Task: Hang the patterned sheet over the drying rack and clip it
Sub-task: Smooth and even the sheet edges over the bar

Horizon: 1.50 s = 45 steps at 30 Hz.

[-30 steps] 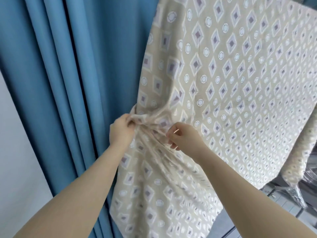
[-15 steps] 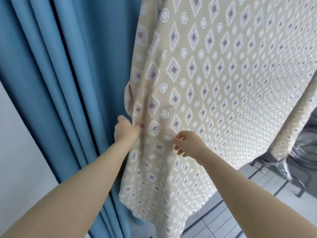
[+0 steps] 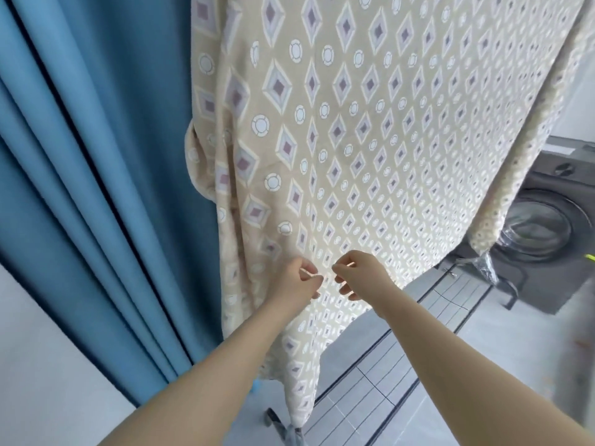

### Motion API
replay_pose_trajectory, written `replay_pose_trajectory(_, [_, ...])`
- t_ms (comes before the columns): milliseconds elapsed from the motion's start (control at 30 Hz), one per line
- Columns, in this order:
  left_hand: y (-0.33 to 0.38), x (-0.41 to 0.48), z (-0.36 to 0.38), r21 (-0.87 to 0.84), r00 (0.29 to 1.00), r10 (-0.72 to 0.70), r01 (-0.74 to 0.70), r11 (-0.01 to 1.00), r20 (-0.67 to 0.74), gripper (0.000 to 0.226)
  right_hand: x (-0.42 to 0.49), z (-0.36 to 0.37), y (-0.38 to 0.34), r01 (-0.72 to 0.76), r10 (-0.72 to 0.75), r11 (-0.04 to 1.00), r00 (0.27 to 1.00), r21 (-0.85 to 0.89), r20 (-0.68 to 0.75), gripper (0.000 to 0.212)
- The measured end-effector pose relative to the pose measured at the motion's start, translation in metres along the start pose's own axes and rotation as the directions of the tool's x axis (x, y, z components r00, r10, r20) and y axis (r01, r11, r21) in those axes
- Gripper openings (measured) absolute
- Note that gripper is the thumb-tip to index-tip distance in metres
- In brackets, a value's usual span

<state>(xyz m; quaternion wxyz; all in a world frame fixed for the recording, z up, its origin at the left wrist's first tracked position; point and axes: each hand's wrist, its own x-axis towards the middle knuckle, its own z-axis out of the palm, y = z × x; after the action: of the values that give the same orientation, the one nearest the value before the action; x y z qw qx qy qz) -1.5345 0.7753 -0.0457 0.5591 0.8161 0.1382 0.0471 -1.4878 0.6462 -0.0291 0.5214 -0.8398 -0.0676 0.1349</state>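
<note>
Finds the patterned sheet (image 3: pixel 370 140) hanging flat from above the top of view, just beside the blue curtain (image 3: pixel 96 188): beige cloth printed with purple-centred diamonds and white rings, puckered along its left edge. Judges it light, soft and limp, not fragile, apt to slide unless clipped, and best pinched along an edge or the top fold. Records left hand (image 3: pixel 301 280) and right hand (image 3: pixel 362 276) close together at its lower middle, fingers curled, tips at the fabric; cannot tell whether either actually pinches it.
</note>
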Motion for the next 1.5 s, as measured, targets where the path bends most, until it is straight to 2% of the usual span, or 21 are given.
replay_pose_trajectory(267, [-0.005,0.025,0.051,0.059,0.972,-0.076,0.064,0.996,0.222,0.007,-0.006,-0.030,0.049,-0.196,0.211,0.975,0.963,0.103,-0.167,0.007])
replay_pose_trajectory(567, [0.001,0.046,0.128,0.034,0.918,-0.090,0.084,0.996,0.386,0.003,-0.012,-0.070,0.102,-0.297,0.352,0.928,0.895,0.224,-0.274,0.007])
replay_pose_trajectory(733, [0.024,0.068,0.181,0.051,0.900,-0.072,0.055,0.997,0.430,0.005,0.004,-0.118,0.131,-0.300,0.382,0.914,0.864,0.274,-0.328,0.007])
replay_pose_trajectory(900, [0.064,0.109,0.263,0.069,0.893,-0.034,0.004,0.998,0.448,0.005,0.044,-0.190,0.164,-0.279,0.381,0.906,0.864,0.317,-0.329,0.008])
replay_pose_trajectory(1167, [0.169,0.174,0.432,0.026,0.886,0.025,-0.041,0.999,0.462,0.006,0.110,-0.367,0.210,-0.248,0.386,0.892,0.853,0.379,-0.352,0.011])
replay_pose_trajectory(1333, [0.205,0.205,0.499,0.017,0.907,0.026,-0.036,0.999,0.421,0.007,0.140,-0.448,0.234,-0.237,0.375,0.896,0.858,0.376,-0.351,0.011])
replay_pose_trajectory(1500, [0.246,0.258,0.553,0.041,0.907,0.089,-0.116,0.992,0.412,0.013,0.181,-0.519,0.242,-0.175,0.340,0.896,0.862,0.408,-0.376,0.012])
